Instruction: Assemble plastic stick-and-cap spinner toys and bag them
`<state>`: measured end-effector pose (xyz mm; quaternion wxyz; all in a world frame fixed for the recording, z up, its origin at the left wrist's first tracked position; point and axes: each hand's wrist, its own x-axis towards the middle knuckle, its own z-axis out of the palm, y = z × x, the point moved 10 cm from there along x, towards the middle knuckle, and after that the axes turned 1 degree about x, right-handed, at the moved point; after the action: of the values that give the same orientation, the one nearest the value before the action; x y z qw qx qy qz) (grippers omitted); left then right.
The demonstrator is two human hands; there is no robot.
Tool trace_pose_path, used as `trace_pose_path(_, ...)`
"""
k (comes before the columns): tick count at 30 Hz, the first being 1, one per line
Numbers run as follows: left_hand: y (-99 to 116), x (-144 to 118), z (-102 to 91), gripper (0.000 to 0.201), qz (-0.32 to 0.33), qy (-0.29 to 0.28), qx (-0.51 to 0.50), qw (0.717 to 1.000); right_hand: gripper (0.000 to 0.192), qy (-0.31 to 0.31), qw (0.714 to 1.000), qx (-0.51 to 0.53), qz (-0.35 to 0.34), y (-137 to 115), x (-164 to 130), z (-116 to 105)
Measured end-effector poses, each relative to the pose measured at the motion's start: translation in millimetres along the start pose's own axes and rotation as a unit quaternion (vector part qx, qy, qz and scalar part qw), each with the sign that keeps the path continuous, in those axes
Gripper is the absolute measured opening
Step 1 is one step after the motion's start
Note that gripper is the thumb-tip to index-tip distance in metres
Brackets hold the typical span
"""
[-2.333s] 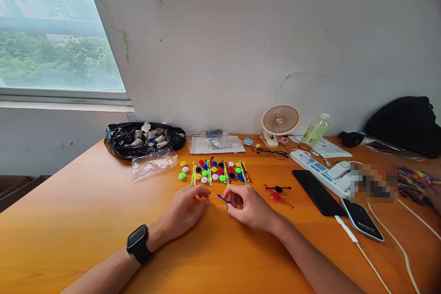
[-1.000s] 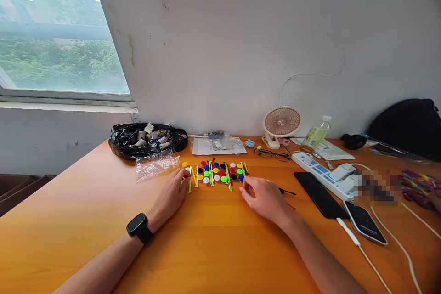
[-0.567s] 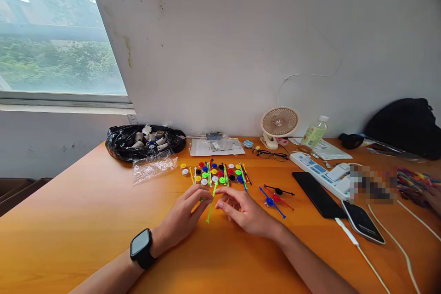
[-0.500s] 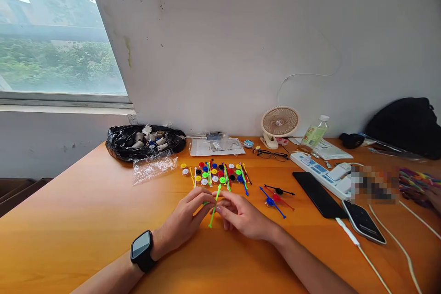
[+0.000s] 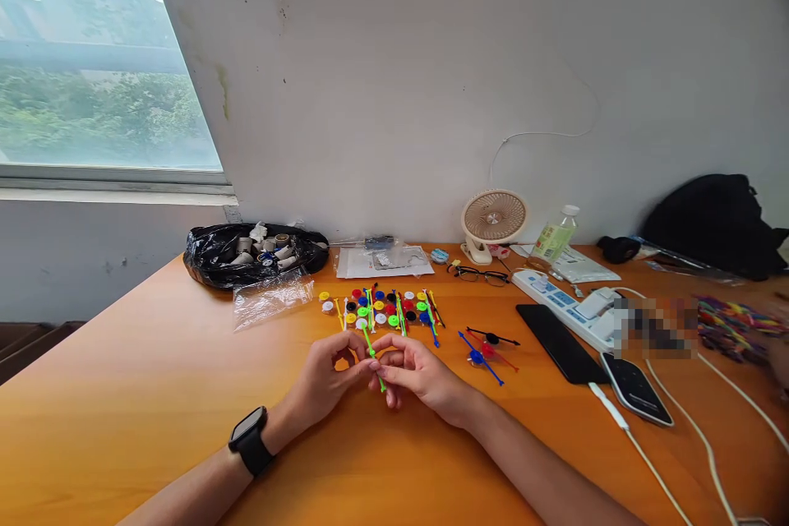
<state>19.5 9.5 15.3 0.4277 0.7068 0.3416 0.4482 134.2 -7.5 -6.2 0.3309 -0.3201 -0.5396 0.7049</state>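
Note:
My left hand [image 5: 325,382] and my right hand [image 5: 417,372] meet fingertip to fingertip over the orange table [image 5: 154,394]. Between them they pinch a thin green plastic stick [image 5: 370,347], which slants from upper left to lower right. A black watch [image 5: 249,440] sits on my left wrist. Just beyond the hands lies a cluster of small coloured discs and sticks [image 5: 382,309]. To the right lie three assembled stick-and-disc pieces: blue [image 5: 478,357], red behind it, and black [image 5: 491,338].
A black bag of small rolls [image 5: 252,251] and clear plastic bags [image 5: 271,296] lie at the back left. A small fan [image 5: 491,222], glasses [image 5: 479,273], a bottle [image 5: 555,237], a power strip [image 5: 564,302], two phones [image 5: 555,333] and cables fill the right side.
The blue assembled piece was set down at the right. My left hand fetched a green stick from the cluster, both hands came together on it, and its slant has flipped.

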Motion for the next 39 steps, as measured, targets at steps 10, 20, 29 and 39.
trace_pose_path(10, -28.6, -0.8, -12.3, 0.049, -0.169, 0.066, -0.092, 0.979, 0.039, 0.069, 0.996, -0.017, -0.047, -2.8, 2.9, -21.1)
trace_pose_path(20, -36.5, -6.2, 2.4, 0.04, -0.237, 0.027, -0.335, 0.912, 0.036, 0.096, 0.989, -0.068, -0.09, -7.8, 4.8, -28.0)
trace_pose_path(29, -40.9, -10.7, 5.6, 0.025, -0.269, 0.027, -0.359, 0.893, 0.029, 0.123, 0.979, -0.127, -0.105, -15.0, 1.0, -30.4)
trace_pose_path(39, -46.0, -13.5, 2.3, 0.024, -0.278, 0.044, -0.352, 0.893, 0.024, 0.135, 0.973, -0.108, -0.15, -26.3, -2.0, -34.6)
